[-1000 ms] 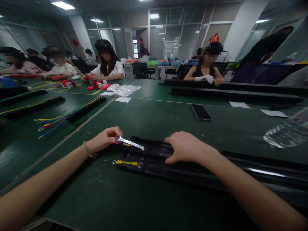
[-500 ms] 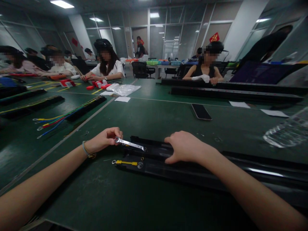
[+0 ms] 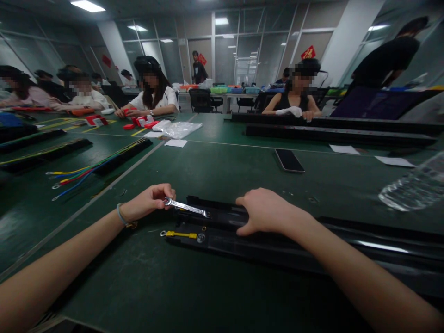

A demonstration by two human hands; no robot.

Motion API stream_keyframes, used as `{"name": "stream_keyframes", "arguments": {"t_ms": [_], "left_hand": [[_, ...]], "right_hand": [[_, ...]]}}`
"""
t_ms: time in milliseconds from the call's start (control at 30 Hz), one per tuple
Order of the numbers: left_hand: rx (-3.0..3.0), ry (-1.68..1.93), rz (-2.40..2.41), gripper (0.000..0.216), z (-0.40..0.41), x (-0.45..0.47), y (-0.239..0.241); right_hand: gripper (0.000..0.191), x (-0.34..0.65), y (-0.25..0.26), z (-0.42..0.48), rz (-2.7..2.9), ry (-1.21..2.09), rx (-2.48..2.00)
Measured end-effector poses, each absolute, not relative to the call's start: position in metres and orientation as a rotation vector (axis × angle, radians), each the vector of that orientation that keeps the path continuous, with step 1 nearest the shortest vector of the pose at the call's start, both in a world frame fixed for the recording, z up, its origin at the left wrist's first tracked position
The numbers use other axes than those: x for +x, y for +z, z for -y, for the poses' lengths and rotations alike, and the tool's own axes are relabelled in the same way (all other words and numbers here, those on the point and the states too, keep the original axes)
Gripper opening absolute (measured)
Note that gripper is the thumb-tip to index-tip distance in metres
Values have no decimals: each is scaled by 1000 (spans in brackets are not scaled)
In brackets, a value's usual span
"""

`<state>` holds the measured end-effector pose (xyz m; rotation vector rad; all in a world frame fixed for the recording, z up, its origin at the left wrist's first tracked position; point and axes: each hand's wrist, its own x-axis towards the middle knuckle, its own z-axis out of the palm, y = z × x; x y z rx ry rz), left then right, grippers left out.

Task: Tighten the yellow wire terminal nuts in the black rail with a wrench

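A shiny wrench (image 3: 187, 207) is pinched between the thumb and fingers of the left hand (image 3: 152, 201). It is tilted over the end of the back black strip (image 3: 227, 218), with its far tip put right at a small round bit there. The back strip is grasped from above by the right hand (image 3: 265, 210), with the thumb on the near side and a finger on the far side; how hard it is squeezed cannot be told. The front black strip (image 3: 243, 245) is set just beside it on the green table (image 3: 138, 286). On its left end a short yellow wire (image 3: 182, 235) is seen, with a metal ring poking out past the edge. Farther back, a phone (image 3: 289, 160) is laid flat, and a clear bottle (image 3: 412, 185) is seen at the right.
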<state>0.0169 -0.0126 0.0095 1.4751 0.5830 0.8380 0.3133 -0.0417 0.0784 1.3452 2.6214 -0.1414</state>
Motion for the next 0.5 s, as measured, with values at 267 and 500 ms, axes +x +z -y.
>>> {"name": "stream_keyframes", "arguments": {"t_ms": [267, 500], "left_hand": [[1486, 832, -584, 27, 13, 16, 9], [1493, 825, -594, 27, 13, 16, 9]], "right_hand": [[61, 313, 78, 42, -2634, -152, 1328], [65, 313, 78, 42, -2625, -152, 1344]]}}
